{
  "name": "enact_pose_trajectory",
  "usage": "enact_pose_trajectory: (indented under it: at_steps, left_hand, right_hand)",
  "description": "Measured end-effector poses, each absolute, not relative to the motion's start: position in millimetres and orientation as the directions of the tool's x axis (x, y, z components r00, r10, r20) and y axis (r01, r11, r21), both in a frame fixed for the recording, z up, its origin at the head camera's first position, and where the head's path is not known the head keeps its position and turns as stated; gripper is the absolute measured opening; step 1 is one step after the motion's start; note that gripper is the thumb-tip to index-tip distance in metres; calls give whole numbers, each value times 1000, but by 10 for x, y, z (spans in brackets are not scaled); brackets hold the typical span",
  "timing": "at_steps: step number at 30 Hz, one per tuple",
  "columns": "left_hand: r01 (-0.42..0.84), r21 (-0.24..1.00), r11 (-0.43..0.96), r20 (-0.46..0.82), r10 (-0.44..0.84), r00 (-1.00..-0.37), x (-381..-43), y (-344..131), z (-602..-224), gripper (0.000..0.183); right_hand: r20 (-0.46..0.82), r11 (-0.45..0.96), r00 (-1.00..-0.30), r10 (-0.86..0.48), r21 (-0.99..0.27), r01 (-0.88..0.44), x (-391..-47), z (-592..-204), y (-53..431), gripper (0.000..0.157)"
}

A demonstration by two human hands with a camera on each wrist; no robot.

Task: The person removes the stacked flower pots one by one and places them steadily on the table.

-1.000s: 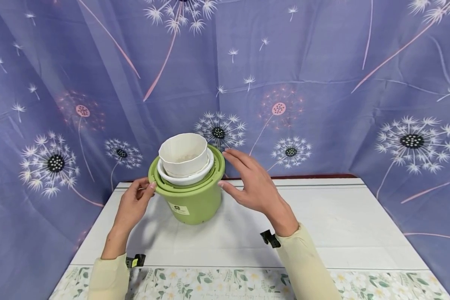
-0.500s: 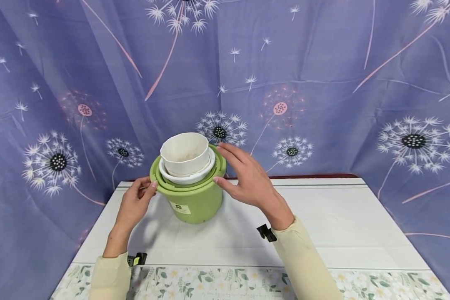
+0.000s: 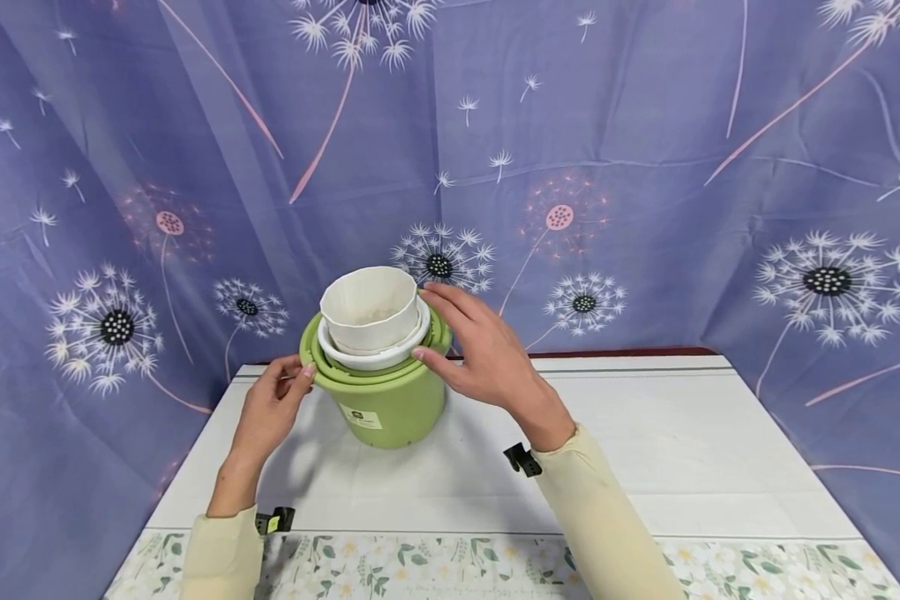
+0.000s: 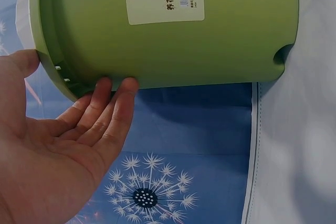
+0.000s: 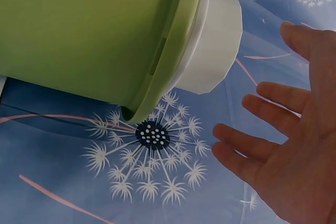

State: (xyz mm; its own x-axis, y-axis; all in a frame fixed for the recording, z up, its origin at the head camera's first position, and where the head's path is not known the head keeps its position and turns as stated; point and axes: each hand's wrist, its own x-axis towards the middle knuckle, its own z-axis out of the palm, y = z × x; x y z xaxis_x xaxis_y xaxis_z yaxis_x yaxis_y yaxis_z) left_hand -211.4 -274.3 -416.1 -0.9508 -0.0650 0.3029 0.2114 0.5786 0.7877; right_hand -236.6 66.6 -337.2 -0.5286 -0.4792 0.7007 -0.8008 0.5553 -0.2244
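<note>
A green plastic flowerpot (image 3: 405,417) with a paper label (image 4: 167,11) stands upright at the left of the table. Nested in it are a white round-rimmed pot (image 3: 371,362) and, on top, a white faceted pot (image 3: 375,337) whose upper part sticks out. My left hand (image 3: 266,417) grips the green rim at its left side, thumb on the rim's edge and fingertips under it against the wall. Above the right side of the rim hovers my right hand (image 3: 491,358), fingers spread beside the white faceted pot; the right wrist view shows space between this hand (image 5: 296,135) and the pots.
The table wears a white cloth (image 3: 645,450) with a floral border (image 3: 420,567) along the front. Behind and at both sides hangs a purple curtain (image 3: 645,100) printed with dandelions, close behind the pots.
My right hand has moved left, from beside the green rim to over it, near the white faceted pot. The left hand keeps its hold, and the pots stay in place.
</note>
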Motion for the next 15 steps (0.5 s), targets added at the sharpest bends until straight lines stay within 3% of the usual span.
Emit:
enact_pose_trajectory:
  at_steps: [15]
  left_hand:
    - [216,792,570,305,-63,-950,-2122,-2746,-4172,55]
  right_hand:
    - [690,562,-537,-485,-225,-796,-2464,-3344,509,67]
